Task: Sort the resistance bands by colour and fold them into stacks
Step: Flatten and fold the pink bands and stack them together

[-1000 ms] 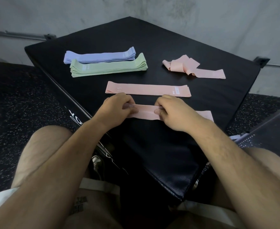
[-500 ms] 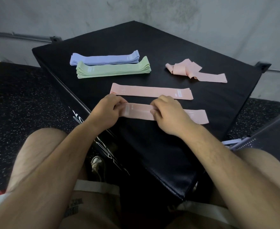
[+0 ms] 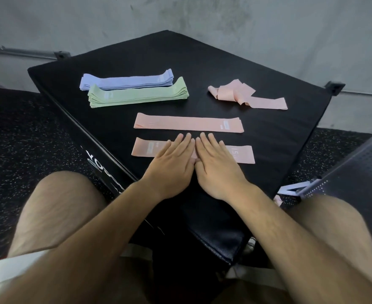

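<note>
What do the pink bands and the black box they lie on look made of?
Flat pink resistance bands: likely elastic fabric, matte; no gloss, and the loose pink heap twists softly. Black padded box: seems vinyl or faux leather; grained, faintly shiny skin at the near corner, rounded edges.

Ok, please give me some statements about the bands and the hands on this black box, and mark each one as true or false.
1. The left hand and the right hand lie flat on the nearest pink band. True.
2. The green stack lies nearer to the person than the purple stack. True.
3. The crumpled pink bands lie on the green stack. False: they lie apart, to its right on the black box.
4. Only one pink band lies flat. False: a second pink band lies flat just beyond the hands.
</note>
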